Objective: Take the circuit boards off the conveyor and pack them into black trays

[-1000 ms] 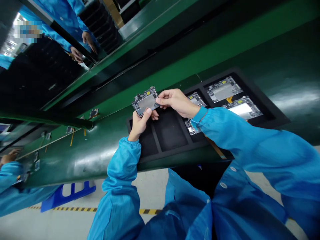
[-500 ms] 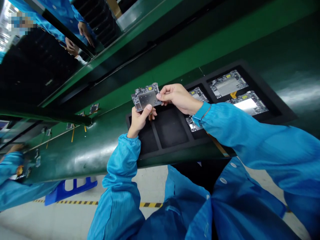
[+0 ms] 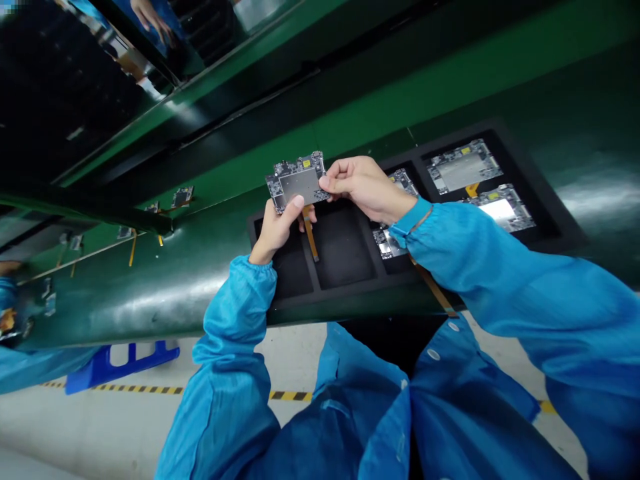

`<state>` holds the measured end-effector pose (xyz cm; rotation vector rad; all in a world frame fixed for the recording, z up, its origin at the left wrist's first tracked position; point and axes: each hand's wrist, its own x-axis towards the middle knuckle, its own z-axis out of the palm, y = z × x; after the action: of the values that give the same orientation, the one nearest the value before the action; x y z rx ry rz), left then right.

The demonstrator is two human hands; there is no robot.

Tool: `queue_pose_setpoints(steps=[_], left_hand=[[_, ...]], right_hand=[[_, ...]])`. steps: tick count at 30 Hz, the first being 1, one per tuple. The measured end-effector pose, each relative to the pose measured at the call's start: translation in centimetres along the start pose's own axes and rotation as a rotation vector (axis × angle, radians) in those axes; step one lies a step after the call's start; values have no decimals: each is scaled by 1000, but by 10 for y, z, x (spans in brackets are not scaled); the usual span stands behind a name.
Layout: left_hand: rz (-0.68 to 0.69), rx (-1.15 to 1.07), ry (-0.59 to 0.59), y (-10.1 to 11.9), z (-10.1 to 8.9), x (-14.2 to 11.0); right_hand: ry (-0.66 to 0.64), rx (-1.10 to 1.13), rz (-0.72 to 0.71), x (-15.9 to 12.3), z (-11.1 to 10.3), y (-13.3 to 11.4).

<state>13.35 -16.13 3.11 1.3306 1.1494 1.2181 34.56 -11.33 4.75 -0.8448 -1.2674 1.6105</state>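
Observation:
I hold a small circuit board (image 3: pixel 299 183) with a silver shield above a black foam tray (image 3: pixel 350 293). My left hand (image 3: pixel 280 230) pinches its lower left edge with thumb and fingers. My right hand (image 3: pixel 363 187) grips its right edge. An orange flex strip (image 3: pixel 311 237) hangs down from the board over the tray's empty left compartments. Both sleeves are blue.
The tray lies on a green conveyor belt (image 3: pixel 150 300) and holds more boards (image 3: pixel 463 167) in its right compartments. Small boards with orange strips (image 3: pixel 181 197) lie further left on the belt. Another person's blue sleeve (image 3: pixel 30 367) shows at the far left.
The board has been lifted slightly and turned more level. The orange flex strip now hangs in view beneath it. The camera view has shifted a little.

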Motion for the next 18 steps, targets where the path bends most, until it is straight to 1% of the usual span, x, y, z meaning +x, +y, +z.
queue_pose_setpoints(steps=[3, 8, 15, 18], left_hand=[[-2, -25, 49, -6, 0, 1], [18, -45, 99, -7, -2, 2], [17, -32, 60, -9, 0, 2], [4, -70, 74, -8, 2, 3]], right_hand=[[-22, -22, -19, -2, 1, 0], [-61, -7, -12, -4, 3, -3], [-71, -118, -53, -5, 0, -6], [-77, -197, -100, -4, -4, -7]])
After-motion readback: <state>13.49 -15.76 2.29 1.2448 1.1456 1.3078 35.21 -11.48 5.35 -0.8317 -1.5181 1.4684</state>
